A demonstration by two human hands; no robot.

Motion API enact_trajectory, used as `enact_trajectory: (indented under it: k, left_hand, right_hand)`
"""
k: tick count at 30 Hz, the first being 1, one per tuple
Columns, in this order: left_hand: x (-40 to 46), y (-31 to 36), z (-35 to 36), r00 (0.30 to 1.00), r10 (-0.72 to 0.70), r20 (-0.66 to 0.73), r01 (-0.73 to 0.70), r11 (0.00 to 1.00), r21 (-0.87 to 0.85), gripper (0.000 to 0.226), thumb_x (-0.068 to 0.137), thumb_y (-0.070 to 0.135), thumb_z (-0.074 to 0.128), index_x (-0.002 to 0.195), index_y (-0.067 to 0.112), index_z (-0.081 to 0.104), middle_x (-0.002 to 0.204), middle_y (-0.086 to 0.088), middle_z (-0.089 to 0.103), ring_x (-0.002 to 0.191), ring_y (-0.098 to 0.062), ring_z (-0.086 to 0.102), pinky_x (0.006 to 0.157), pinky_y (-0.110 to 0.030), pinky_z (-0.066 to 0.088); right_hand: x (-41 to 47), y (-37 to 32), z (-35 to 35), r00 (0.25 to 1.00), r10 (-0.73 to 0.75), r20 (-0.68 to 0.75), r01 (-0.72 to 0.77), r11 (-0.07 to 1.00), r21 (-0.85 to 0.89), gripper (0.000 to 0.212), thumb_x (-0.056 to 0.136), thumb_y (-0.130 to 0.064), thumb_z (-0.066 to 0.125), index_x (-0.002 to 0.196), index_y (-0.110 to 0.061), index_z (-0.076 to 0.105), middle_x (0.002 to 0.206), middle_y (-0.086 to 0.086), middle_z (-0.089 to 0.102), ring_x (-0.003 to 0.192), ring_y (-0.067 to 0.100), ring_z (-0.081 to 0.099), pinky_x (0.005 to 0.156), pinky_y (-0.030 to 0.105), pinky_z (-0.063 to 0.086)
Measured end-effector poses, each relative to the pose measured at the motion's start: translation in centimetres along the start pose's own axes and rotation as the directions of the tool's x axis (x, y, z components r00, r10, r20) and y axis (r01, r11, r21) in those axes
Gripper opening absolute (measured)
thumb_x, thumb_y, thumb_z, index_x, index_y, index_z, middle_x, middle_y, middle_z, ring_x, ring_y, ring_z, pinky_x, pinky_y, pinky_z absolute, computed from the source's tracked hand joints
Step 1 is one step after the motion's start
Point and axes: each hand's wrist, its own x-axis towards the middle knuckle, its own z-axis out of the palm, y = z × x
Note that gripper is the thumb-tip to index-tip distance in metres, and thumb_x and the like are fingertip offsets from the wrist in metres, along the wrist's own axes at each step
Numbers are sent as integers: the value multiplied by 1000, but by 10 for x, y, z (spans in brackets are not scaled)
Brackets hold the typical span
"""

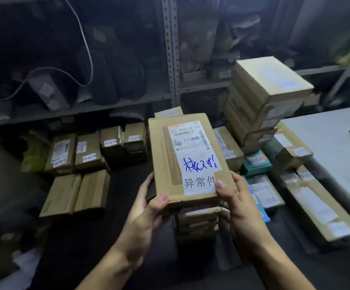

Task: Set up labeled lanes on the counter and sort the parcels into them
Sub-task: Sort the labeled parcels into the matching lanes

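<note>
Parcel held in both hands above a short stack on the dark counter.

The left hand [149,208] and right hand [235,203] each had a grip clamped on the near end of one cardboard parcel [187,158], thumbs on top, over a stack of boxes [197,222]. Left lay two flat boxes [75,193], with four labelled upright boxes [98,149] behind. Right, a leaning tower of five boxes [264,101] stood near the white table [335,147]. Metal shelving [171,59] closed off the far edge.
</note>
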Motion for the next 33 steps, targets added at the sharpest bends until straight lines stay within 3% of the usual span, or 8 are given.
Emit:
enact_trajectory:
  k: [5, 8, 12, 19, 22, 24, 29, 33]
  left_hand:
    - [15, -4, 20, 998, -30, 60, 33, 998, -45, 94, 58, 44, 73, 145, 29, 41, 122, -6, 71, 109, -26, 69, 77, -29, 59]
    - [23, -6, 32, 991, -48, 124, 58, 995, -81, 94, 57, 41, 73, 145, 28, 41, 122, -8, 71, 106, -25, 71, 69, -26, 58]
    - [30, -8, 44, 979, -52, 196, 65, 996, -59, 95, 59, 44, 72, 146, 30, 39, 123, -5, 70, 110, -22, 69, 73, -25, 58]
    - [33, -23, 71, 968, -115, 225, 117, 993, 6, 90, 57, 47, 72, 142, 43, 42, 122, 0, 71, 107, -22, 71, 79, -31, 59]
    - [34, -33, 92, 969, -141, 203, 138, 990, 29, 90, 58, 47, 72, 142, 46, 40, 119, 7, 72, 107, -19, 71, 87, -37, 53]
    - [34, -43, 109, 968, -166, 186, 164, 986, 30, 87, 61, 48, 73, 141, 49, 39, 121, 9, 71, 109, -17, 69, 84, -32, 52]
    - [37, -70, 161, 974, -206, 94, 206, 978, 16, 93, 49, 50, 77, 137, 47, 46, 118, 7, 72, 110, -19, 69, 88, -38, 51]
    - [37, -87, 202, 976, -203, 76, 203, 979, 11, 88, 51, 52, 75, 134, 50, 46, 118, 7, 72, 109, -16, 69, 83, -32, 51]
  right_hand:
    - [-7, -11, -18, 995, -23, -95, 20, 999, -31, 76, 53, -64, 69, 123, -37, 55, 109, -3, 75, 93, 10, 73, 62, 13, 51]
    - [-11, -12, -29, 989, -8, -147, -1, 998, -59, 79, 55, -72, 64, 127, -42, 52, 116, -9, 72, 105, 9, 70, 68, 19, 50]
    - [-18, -12, -45, 986, -2, -167, -8, 998, -64, 82, 60, -75, 60, 134, -43, 47, 119, -14, 71, 117, 13, 63, 82, 37, 45]
    - [-28, -8, -80, 981, 7, -193, -16, 999, -49, 76, 65, -72, 62, 132, -39, 50, 121, -7, 71, 117, 21, 65, 84, 37, 47]
    - [-26, -13, -104, 986, 28, -162, -36, 998, -49, 69, 71, -66, 63, 133, -39, 49, 118, -7, 73, 110, 16, 68, 70, 22, 52]
    - [-24, -16, -124, 988, 42, -147, -49, 998, -45, 61, 75, -60, 62, 131, -40, 49, 114, -6, 74, 103, 13, 71, 65, 20, 53]
    - [-17, -22, -187, 989, 75, -125, -84, 994, -69, 71, 62, -69, 66, 127, -46, 51, 110, -9, 74, 102, 16, 71, 76, 31, 51]
    - [-9, -22, -232, 989, 111, -94, -118, 990, -78, 74, 56, -72, 64, 125, -49, 51, 113, -9, 73, 107, 15, 69, 79, 35, 51]
